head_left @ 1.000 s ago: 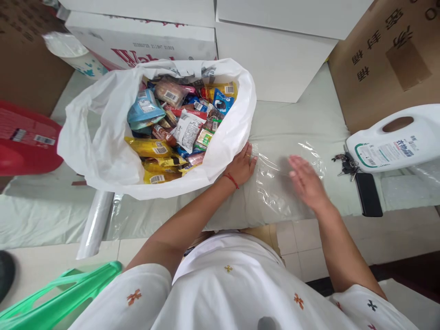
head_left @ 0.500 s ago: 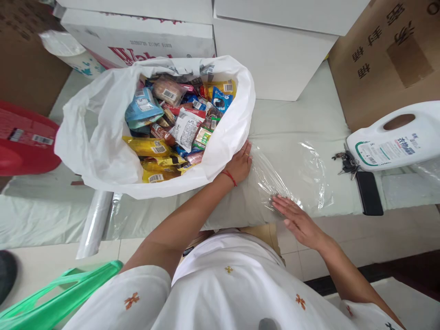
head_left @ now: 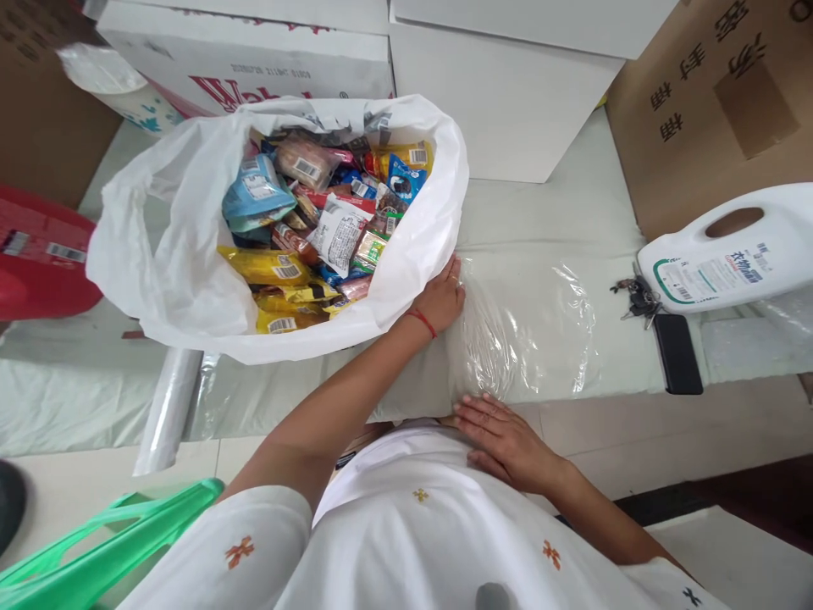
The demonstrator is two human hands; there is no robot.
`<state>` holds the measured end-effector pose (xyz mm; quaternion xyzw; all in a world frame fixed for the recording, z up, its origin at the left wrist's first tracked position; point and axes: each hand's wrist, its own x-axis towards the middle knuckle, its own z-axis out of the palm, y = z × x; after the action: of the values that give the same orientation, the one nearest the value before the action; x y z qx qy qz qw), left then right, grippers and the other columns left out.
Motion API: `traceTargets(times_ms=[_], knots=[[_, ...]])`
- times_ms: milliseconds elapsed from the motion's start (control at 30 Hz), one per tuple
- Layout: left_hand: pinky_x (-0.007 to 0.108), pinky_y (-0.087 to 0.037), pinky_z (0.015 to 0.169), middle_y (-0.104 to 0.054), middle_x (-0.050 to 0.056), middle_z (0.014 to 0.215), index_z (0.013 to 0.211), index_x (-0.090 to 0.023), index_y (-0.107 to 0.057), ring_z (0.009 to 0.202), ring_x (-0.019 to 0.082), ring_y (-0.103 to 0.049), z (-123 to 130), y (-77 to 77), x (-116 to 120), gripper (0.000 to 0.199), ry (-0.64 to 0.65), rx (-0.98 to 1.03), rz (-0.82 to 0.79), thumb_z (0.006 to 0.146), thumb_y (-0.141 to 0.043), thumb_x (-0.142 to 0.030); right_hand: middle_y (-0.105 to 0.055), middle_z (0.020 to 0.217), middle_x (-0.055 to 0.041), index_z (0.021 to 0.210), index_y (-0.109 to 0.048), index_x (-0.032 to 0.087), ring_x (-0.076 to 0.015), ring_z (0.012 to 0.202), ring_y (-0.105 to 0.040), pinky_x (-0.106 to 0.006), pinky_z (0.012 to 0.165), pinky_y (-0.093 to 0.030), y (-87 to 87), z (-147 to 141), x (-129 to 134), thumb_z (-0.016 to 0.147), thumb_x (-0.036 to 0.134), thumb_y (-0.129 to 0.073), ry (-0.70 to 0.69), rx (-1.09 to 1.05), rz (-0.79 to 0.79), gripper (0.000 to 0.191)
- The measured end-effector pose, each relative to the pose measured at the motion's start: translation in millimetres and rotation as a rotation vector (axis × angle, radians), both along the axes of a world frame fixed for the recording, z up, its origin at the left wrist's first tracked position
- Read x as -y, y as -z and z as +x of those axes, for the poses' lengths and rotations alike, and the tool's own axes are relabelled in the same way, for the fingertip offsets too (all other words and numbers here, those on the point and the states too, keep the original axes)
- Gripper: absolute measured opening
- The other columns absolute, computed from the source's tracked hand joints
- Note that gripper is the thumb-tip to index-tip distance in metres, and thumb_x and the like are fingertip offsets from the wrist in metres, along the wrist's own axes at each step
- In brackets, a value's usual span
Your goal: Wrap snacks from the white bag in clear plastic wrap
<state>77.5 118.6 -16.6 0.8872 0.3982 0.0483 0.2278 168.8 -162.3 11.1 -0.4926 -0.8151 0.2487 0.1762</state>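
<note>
My left hand [head_left: 441, 295] lies beside the right edge of a white plastic bag [head_left: 120, 246], at the left edge of a clear plastic bag [head_left: 533, 330]. Its fingers look flat and stretched out; the white bag's rim partly covers them. At the table's front edge, my right hand [head_left: 505, 440] is open, fingers extended, by the near edge of the clear plastic. That plastic is spread on the cloth-covered table, creased on its left side. Inside the white bag is a heap of wrapped snacks [head_left: 343, 233].
White boxes [head_left: 476, 102] stand behind, and a brown carton [head_left: 705, 127] at right. Near it are a white detergent bottle [head_left: 743, 246], keys [head_left: 637, 296] and a black phone [head_left: 677, 354]. At left lie a red container [head_left: 44, 254] and a clear roll [head_left: 168, 411]; a green bag [head_left: 127, 534] hangs below.
My right hand has slid left and toward my body, to the table's front edge. The clear plastic's left part has shifted and creased differently. My left hand stays beside the white bag.
</note>
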Motion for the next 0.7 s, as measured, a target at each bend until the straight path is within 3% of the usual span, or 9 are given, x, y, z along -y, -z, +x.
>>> traceTargets(times_ms=[100,200,267,333,400,467,600,700], knots=[[0.04,-0.03,0.129,-0.031,0.019,0.169,0.16,-0.001,-0.031,0.156,0.028,-0.035,3.3,-12.9,2.9,0.068,-0.059,0.013,-0.023,0.096,-0.043,-0.022,-0.064,0.148,-0.0064,0.155,-0.05,0.025,-0.0202,0.148,-0.049,-0.048,0.123,-0.043,-10.5,6.8,-10.7,0.106,0.024,-0.05,0.143,-0.135,0.143,0.049],[0.045,-0.032,0.128,-0.033,0.022,0.168,0.157,-0.001,-0.036,0.155,0.031,-0.036,6.7,-36.4,23.9,0.065,-0.094,0.078,0.077,0.095,-0.043,-0.015,-0.052,0.158,-0.011,0.158,-0.045,0.022,-0.0261,0.152,-0.042,-0.056,0.124,-0.039,-7.9,13.8,-31.2,0.107,0.026,-0.046,0.395,-0.005,0.148,0.052],[0.049,-0.029,0.129,-0.036,0.024,0.166,0.151,0.002,-0.045,0.155,0.034,-0.034,11.6,-51.7,45.9,0.058,-0.055,0.149,0.18,0.096,-0.042,-0.014,-0.049,0.16,-0.0143,0.156,-0.048,0.018,-0.0309,0.153,-0.04,-0.061,0.125,-0.035,-0.3,10.5,-44.0,0.107,0.033,-0.046,0.416,0.115,0.084,0.051],[0.048,-0.028,0.129,-0.044,0.018,0.163,0.147,-0.006,-0.053,0.155,0.031,-0.035,19.6,-58.7,66.0,0.051,0.058,0.223,0.207,0.1,-0.038,-0.017,-0.058,0.152,-0.0155,0.147,-0.058,0.016,-0.0326,0.149,-0.046,-0.062,0.125,-0.034,7.9,1.9,-52.7,0.106,0.036,-0.048,0.35,0.167,0.024,0.047],[0.048,-0.028,0.129,-0.048,0.014,0.162,0.147,-0.012,-0.056,0.155,0.028,-0.035,28.7,-53.4,76.5,0.05,0.149,0.23,0.172,0.106,-0.033,-0.027,-0.065,0.144,-0.0158,0.14,-0.064,0.015,-0.0328,0.144,-0.05,-0.061,0.125,-0.034,14.3,-7.5,-56.4,0.105,0.036,-0.049,0.294,0.188,-0.012,0.043],[0.055,-0.022,0.13,-0.045,0.013,0.164,0.15,-0.014,-0.054,0.157,0.029,-0.032,35.6,-37.6,74.3,0.054,0.133,0.16,0.128,0.108,-0.031,-0.038,-0.062,0.147,-0.0162,0.143,-0.062,0.014,-0.0327,0.146,-0.048,-0.061,0.126,-0.032,18.8,-14.1,-56.2,0.105,0.037,-0.05,0.28,0.208,-0.015,0.046],[0.067,-0.008,0.13,-0.034,0.006,0.17,0.158,-0.024,-0.045,0.16,0.028,-0.025,38.3,-3.8,46.0,0.056,0.123,0.053,0.106,0.108,-0.031,-0.044,-0.047,0.162,-0.0144,0.157,-0.046,0.015,-0.0309,0.154,-0.038,-0.061,0.127,-0.029,24.2,-13.0,-53.0,0.107,0.036,-0.046,0.278,0.202,0.016,0.055],[0.061,-0.016,0.131,-0.028,0.004,0.172,0.161,-0.023,-0.041,0.161,0.026,-0.021,35.7,3.9,24.7,0.059,0.109,0.043,0.098,0.107,-0.032,-0.047,-0.053,0.157,-0.0138,0.156,-0.048,0.018,-0.0292,0.149,-0.046,-0.057,0.122,-0.04,12.3,0.6,-59.8,0.107,0.035,-0.047,0.261,0.085,0.084,0.052]])
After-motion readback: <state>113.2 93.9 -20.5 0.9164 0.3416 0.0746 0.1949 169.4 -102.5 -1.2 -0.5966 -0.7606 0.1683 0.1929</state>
